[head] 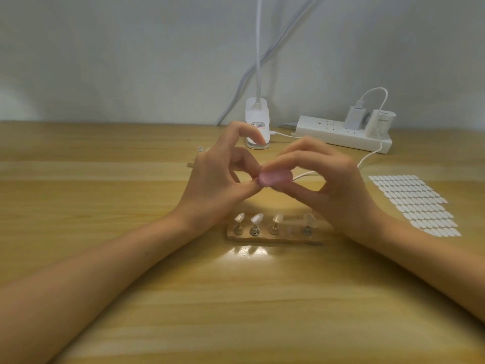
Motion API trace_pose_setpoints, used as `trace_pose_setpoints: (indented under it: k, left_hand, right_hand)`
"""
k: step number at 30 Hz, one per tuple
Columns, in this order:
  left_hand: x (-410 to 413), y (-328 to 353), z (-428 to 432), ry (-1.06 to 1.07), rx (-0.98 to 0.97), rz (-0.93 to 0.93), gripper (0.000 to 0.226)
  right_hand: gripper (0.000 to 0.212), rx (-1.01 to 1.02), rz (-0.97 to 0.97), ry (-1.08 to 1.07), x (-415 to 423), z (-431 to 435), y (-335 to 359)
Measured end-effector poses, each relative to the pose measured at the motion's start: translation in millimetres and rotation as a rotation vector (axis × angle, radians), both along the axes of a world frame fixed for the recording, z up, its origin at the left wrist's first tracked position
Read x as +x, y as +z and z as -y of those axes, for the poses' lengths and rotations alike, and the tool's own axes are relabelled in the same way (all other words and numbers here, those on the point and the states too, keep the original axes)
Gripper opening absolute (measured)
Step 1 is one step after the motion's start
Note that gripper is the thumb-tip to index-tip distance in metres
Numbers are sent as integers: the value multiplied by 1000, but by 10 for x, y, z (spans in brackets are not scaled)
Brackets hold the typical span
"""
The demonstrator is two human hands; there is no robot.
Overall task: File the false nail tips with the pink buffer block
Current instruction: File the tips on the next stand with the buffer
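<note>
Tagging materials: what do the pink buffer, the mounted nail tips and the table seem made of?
Pink buffer: matte, probably foam; blurred. Nail tips: translucent, glossy plastic by the look. Table: wood or wood-look laminate, striped grain, sheen reflecting light.

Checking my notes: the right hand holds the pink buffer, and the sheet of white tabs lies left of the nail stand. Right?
No: the head view shows the sheet of white tabs right of the nail stand, not left. The right hand does hold the pink buffer.
</note>
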State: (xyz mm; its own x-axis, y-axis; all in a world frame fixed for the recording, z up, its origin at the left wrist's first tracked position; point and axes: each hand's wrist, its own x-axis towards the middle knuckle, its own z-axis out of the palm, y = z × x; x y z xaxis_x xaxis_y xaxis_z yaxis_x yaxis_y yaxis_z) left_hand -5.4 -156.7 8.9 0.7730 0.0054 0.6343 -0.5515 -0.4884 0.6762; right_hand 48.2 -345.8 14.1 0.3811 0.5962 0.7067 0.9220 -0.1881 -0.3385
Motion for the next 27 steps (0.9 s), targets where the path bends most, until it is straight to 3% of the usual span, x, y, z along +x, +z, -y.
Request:
trace_pose_setpoints:
  k: [4, 8, 13, 17, 21, 25, 27]
  left_hand:
    - [8, -10, -7, 11, -7, -23, 47]
    - [19, -19, -13, 0, -2, -6, 45]
    - [10, -19, 2, 17, 34, 9, 46]
    - [12, -19, -4, 5, 70, 46, 43]
    - [-9, -17, 14, 13, 84, 33, 44]
    - [5, -16, 1, -3, 72, 42, 43]
    - [5, -11, 2, 0, 75, 37, 43]
  right_hand:
    - [14, 93, -58, -127, 89, 75, 91]
    - [18, -8, 39, -13, 1, 2, -5]
    - [15, 92, -46, -164, 110, 94, 84]
    - [18, 2, 9, -47, 27, 22, -21]
    - [15, 79, -45, -177, 125, 87, 71]
    - [19, -3, 19, -18, 54, 28, 12]
    - [19, -14, -22, -57, 82, 24, 23]
